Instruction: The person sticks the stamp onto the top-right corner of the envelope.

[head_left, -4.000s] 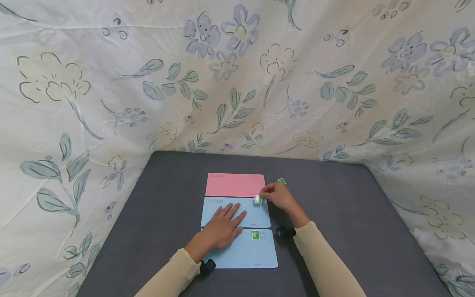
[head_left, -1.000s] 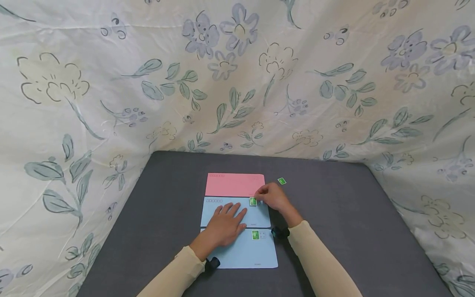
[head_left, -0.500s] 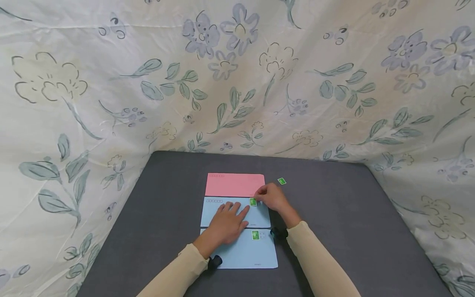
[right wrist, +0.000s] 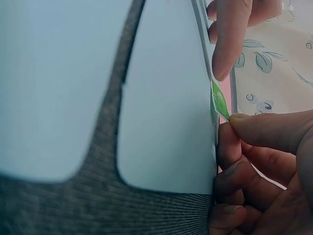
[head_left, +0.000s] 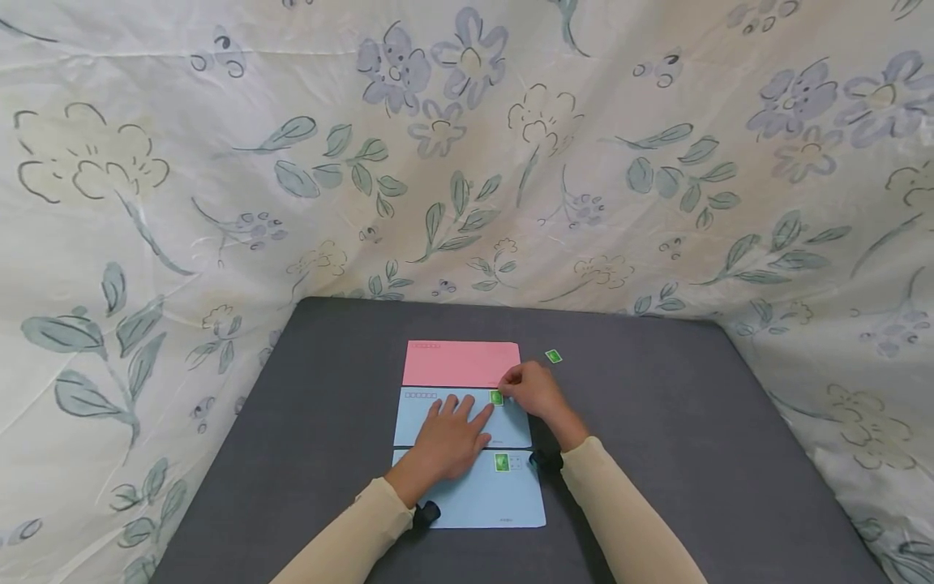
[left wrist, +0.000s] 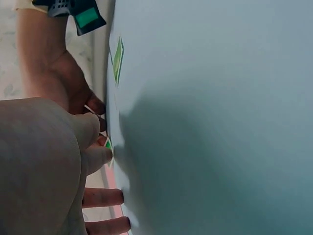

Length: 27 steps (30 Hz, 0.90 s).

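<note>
Right hand [head_left: 538, 391] pinching a green stamp [head_left: 496, 398] at the middle blue envelope [head_left: 512, 426], left hand [head_left: 447, 442] resting spread on it, pink envelope [head_left: 460, 364] just beyond, loose stamp [head_left: 554, 356] nearby.

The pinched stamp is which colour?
Green with white edges; the stamp shows best in the right wrist view.

Pinched stamp [head_left: 496, 398] seemingly part-hidden, sleeves [head_left: 629, 511] cropped

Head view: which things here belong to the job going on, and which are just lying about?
Belong to the job:
green stamp, pinched by the right hand
middle blue envelope, under the left hand
nearest blue envelope, already stamped, so probably included

Lying about:
loose stamp, perhaps waiting its turn
pink envelope, no stamp visible, perhaps likewise
floral cloth, apparently just backdrop
</note>
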Motion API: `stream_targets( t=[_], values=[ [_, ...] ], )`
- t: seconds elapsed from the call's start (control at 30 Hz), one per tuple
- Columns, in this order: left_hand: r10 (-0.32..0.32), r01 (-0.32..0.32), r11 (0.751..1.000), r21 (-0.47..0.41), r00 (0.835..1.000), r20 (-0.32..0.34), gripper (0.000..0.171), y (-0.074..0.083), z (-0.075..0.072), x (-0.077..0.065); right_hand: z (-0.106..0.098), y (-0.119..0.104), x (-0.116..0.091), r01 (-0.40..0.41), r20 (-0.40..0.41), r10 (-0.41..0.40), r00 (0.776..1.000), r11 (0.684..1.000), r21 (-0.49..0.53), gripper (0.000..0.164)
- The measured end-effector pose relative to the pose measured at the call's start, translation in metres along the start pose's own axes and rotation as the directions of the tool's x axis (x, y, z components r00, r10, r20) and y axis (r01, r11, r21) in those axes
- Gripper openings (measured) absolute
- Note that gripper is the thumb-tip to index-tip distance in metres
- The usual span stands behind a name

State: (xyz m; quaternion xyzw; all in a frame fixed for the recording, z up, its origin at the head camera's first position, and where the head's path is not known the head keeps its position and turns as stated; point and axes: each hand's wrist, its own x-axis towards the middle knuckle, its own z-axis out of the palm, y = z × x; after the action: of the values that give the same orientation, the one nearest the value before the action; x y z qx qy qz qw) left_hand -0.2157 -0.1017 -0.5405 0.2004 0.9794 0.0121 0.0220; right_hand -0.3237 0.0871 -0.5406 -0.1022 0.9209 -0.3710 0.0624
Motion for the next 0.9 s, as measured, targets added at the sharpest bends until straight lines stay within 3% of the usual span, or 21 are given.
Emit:
stream_targets(
  t=[0.53, 0.9],
  values=[
    [-0.013, 0.013, 0.999, 0.034, 1.000, 0.000, 0.056, 0.0029, -0.0030, 0.0011, 0.0004, -0.0052, -0.0007, 0.003, -0.006, -0.003, 1.000, 0.999, -0.045, 0.007],
    [-0.016, 0.016, 1.000, -0.003, 1.000, 0.009, 0.055, 0.0016, -0.0041, 0.0034, 0.0003, -0.0017, 0.0012, 0.010, -0.010, -0.010, 1.000, 1.000, -0.020, 0.005]
  ],
)
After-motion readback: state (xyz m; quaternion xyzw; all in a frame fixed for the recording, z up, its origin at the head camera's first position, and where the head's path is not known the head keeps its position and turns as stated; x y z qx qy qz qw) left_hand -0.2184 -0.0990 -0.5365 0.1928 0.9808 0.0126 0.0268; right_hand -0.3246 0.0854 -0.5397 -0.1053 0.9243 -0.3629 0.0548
